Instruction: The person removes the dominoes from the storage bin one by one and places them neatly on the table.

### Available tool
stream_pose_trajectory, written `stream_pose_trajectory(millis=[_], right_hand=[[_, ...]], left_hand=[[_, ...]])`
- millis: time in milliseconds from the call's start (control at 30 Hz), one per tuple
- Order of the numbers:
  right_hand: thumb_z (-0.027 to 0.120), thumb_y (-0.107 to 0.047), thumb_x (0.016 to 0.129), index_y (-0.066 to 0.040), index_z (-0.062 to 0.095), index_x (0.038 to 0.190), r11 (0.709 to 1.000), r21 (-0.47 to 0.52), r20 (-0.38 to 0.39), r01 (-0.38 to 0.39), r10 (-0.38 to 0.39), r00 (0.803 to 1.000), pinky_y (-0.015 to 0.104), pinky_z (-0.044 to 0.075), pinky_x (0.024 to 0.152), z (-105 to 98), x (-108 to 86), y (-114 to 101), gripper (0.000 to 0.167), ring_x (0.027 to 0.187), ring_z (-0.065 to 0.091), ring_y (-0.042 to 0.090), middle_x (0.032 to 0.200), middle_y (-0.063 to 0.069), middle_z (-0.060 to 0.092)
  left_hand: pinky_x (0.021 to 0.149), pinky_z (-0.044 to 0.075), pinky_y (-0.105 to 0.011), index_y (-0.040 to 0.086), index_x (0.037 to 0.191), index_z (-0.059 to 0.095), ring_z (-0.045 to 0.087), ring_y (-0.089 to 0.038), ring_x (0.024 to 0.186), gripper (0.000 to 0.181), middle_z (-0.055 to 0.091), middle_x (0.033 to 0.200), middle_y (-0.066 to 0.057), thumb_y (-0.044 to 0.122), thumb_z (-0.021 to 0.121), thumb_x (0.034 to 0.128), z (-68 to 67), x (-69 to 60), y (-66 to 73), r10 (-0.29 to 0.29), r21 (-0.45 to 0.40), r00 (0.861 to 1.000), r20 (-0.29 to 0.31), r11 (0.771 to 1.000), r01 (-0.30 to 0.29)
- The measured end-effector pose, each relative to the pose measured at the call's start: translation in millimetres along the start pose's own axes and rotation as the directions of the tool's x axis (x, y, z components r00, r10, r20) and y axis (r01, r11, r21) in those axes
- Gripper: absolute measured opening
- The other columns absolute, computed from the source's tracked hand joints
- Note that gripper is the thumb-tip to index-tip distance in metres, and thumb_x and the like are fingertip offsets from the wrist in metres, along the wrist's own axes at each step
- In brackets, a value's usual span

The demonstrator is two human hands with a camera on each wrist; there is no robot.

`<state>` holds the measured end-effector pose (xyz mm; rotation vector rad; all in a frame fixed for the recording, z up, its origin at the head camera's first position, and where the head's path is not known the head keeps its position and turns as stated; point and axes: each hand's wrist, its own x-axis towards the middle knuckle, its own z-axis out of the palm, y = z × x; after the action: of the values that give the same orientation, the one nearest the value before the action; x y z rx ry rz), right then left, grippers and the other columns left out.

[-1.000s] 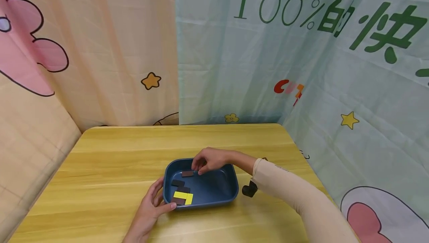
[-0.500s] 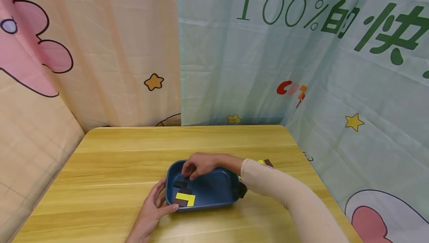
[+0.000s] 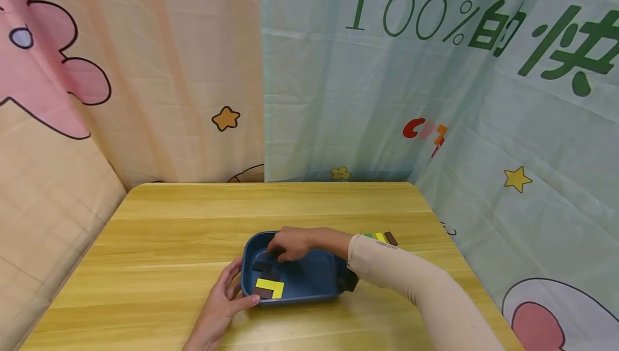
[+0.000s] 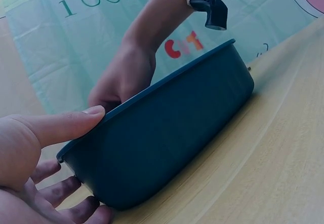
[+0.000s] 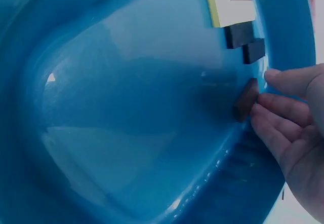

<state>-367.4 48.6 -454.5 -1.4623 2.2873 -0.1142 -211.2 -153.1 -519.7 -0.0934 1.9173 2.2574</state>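
A blue plastic basin [image 3: 314,276] stands on the table. My left hand [image 3: 220,302] grips its near left corner, thumb over the rim and fingers against the outside wall. Reaching in at the far left, my right hand [image 3: 295,243] touches a small brown block [image 5: 247,100] with its fingertips. In the right wrist view the thumb lies apart from that block, which sits askew near the wall. Two black blocks [image 5: 254,50] lie beside it. A yellow L shape [image 3: 278,289] frames another brown block [image 3: 263,293] in the near left corner.
Green, yellow and brown blocks [image 3: 380,237] lie on the wooden table [image 3: 169,233] to the right, partly behind the right sleeve [image 3: 401,265]. A black wrist device [image 3: 347,281] hangs by the basin's right end. Printed curtains [image 3: 314,71] enclose the table.
My right hand has moved left and down within the basin, onto the brown block that lay beside it. The left hand keeps its grip. The blocks on the right have come into view.
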Motion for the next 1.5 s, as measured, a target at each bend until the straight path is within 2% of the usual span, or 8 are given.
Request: stream_pose_trajectory(millis=[167,400,633,900,1033,1233,1500], right_hand=[[0.071,-0.008,0.099,-0.007,0.071,0.125,0.998,-0.068,-0.012,-0.019,0.018,1.000,0.013,0.049,0.082,6,2.3,3,0.026,0.093,0.062,0.002,0.110,-0.002,0.072],[0.078,-0.003,0.092,-0.008,0.072,0.117,0.994,-0.109,-0.025,0.021,-0.024,0.999,0.010,0.048,0.077,18,10.8,7,0.026,0.086,0.059,0.001,0.099,-0.006,0.069],[0.077,-0.001,0.091,-0.009,0.074,0.112,0.999,-0.044,0.022,0.020,-0.019,1.000,0.011,0.048,0.072,13,14.7,1,0.023,0.081,0.059,0.001,0.093,-0.007,0.067],[0.074,0.002,0.091,-0.014,0.068,0.102,0.999,0.016,0.071,0.029,-0.030,0.997,0.013,0.044,0.066,11,11.2,-2,0.020,0.076,0.053,0.002,0.087,-0.008,0.061],[0.072,0.004,0.092,-0.013,0.067,0.100,0.995,0.087,0.025,0.039,-0.042,0.999,0.014,0.044,0.067,7,3.1,2,0.019,0.075,0.052,0.005,0.086,-0.006,0.059],[0.074,0.000,0.094,-0.008,0.068,0.104,0.973,0.230,-0.084,0.003,0.017,0.996,0.016,0.049,0.071,-7,-20.3,10,0.014,0.077,0.054,0.007,0.086,-0.005,0.058],[0.076,-0.002,0.093,-0.011,0.065,0.099,0.955,0.295,-0.194,-0.036,0.097,0.976,0.021,0.048,0.070,-16,-59.0,16,0.015,0.075,0.052,0.008,0.082,-0.006,0.055]], left_hand=[[0.113,0.041,-0.050,0.008,0.159,0.031,0.035,-0.042,0.147,0.093,0.030,0.164,-0.021,-0.005,0.083,0.0833,0.8,-0.2,0.3,-0.012,0.010,1.000,-0.010,1.000,0.012],[0.111,0.044,-0.045,0.008,0.159,0.032,0.036,-0.041,0.146,0.093,0.031,0.164,-0.021,-0.006,0.083,0.0827,1.3,-1.3,-0.2,-0.004,0.001,1.000,-0.010,1.000,0.004],[0.112,0.042,-0.048,0.009,0.159,0.032,0.037,-0.041,0.146,0.093,0.030,0.164,-0.021,-0.006,0.083,0.0826,1.2,-1.0,2.4,-0.005,0.001,1.000,-0.018,1.000,0.006],[0.111,0.043,-0.047,0.007,0.160,0.030,0.035,-0.041,0.147,0.093,0.029,0.164,-0.022,-0.006,0.083,0.0835,0.8,-1.7,0.6,-0.004,-0.001,1.000,-0.012,1.000,0.004],[0.111,0.043,-0.047,0.007,0.159,0.031,0.036,-0.041,0.146,0.093,0.030,0.164,-0.021,-0.005,0.083,0.0833,1.6,-0.8,0.3,-0.001,0.003,1.000,-0.017,1.000,0.001],[0.113,0.039,-0.053,0.008,0.159,0.030,0.036,-0.043,0.146,0.094,0.030,0.164,-0.022,-0.005,0.084,0.0829,3.0,0.2,1.2,-0.011,0.016,0.999,-0.033,1.000,0.011],[0.114,0.038,-0.055,0.010,0.160,0.031,0.035,-0.045,0.146,0.096,0.030,0.164,-0.022,-0.003,0.086,0.0818,2.6,-0.5,1.8,-0.017,0.040,0.999,-0.049,0.999,0.019]])
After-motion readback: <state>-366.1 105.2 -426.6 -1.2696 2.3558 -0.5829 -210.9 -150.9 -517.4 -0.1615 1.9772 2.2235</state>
